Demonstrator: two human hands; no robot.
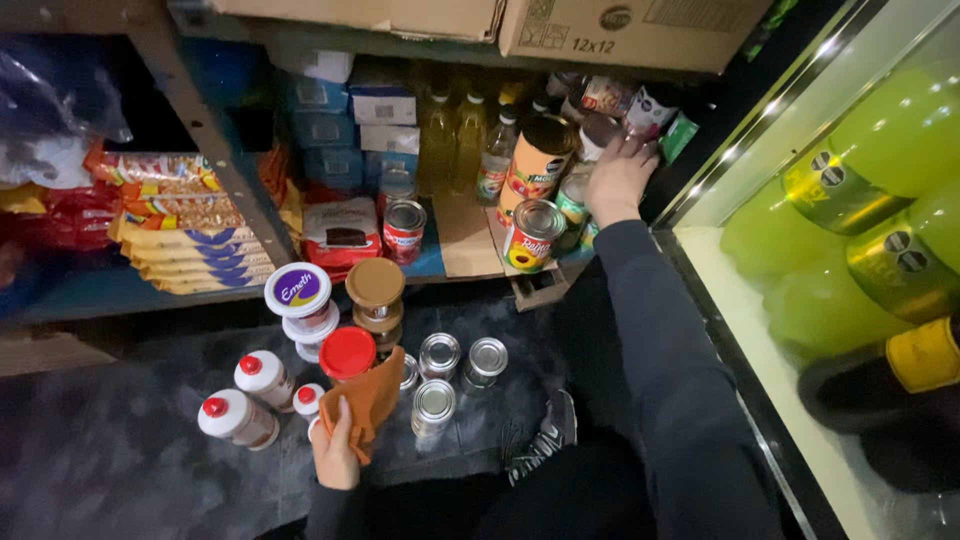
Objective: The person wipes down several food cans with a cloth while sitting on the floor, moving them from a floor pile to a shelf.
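My left hand (pixel 335 452) is low in the view, shut on an orange cloth (pixel 371 398) above a group of tins (pixel 437 402) and jars standing on the floor. My right hand (pixel 620 172) reaches out to the shelf and rests on a round tin (pixel 577 196) among stacked cans at the shelf's right end. Its fingers spread over the tin's top; a firm grip cannot be told. A large can with a fruit label (pixel 532 235) sits just left of that hand, with a taller can (pixel 537 157) behind it.
On the floor stand white bottles with red caps (pixel 240 416), a white tub with purple lid (pixel 299 292), a red-lidded jar (pixel 348 354) and brown-lidded jars (pixel 375 286). The shelf (pixel 200 115) holds biscuit packs (pixel 185 235), blue boxes, oil bottles (pixel 455 135). A glass-fronted cooler with green bottles (pixel 860 200) stands right.
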